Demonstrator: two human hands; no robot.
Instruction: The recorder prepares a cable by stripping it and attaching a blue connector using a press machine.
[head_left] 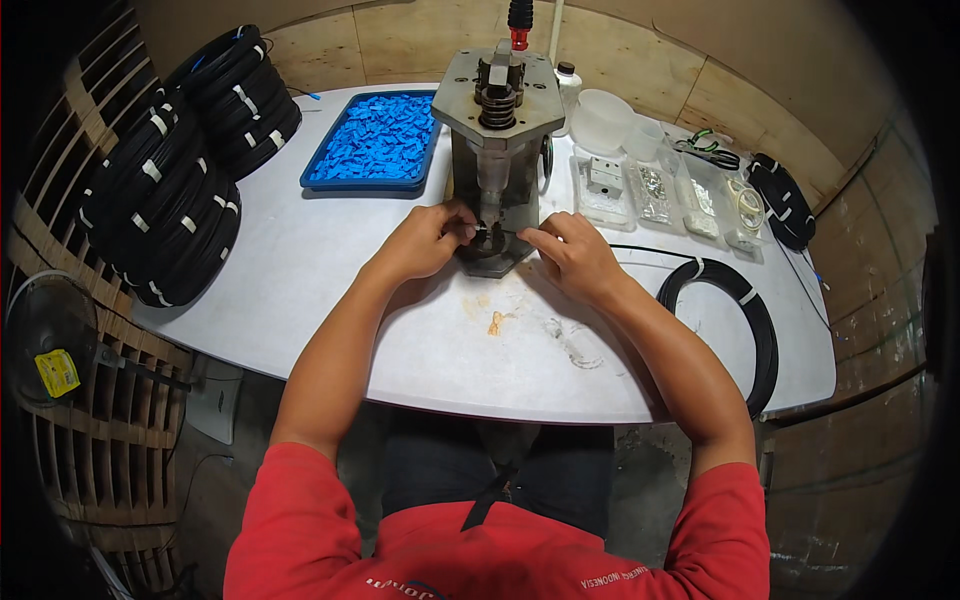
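A grey metal bench press (497,95) with a spring and a lever on top stands at the middle of the table's far side. At its base, my left hand (435,238) is closed in a pinch beside the press's lower tool, on something too small to make out. On the other side of the tool, my right hand (572,252) pinches a black cable. That cable runs to the right into a coil of black cable (763,345) tied with white bands. What lies under the press tool between my fingertips is mostly hidden.
Left of the press sits a blue tray (365,186) of small blue pieces. Stacked black cable coils (165,200) fill the table's left end. At the right are clear plastic boxes (655,192), a white tub (603,118), a bottle (567,90) and another black coil (783,200).
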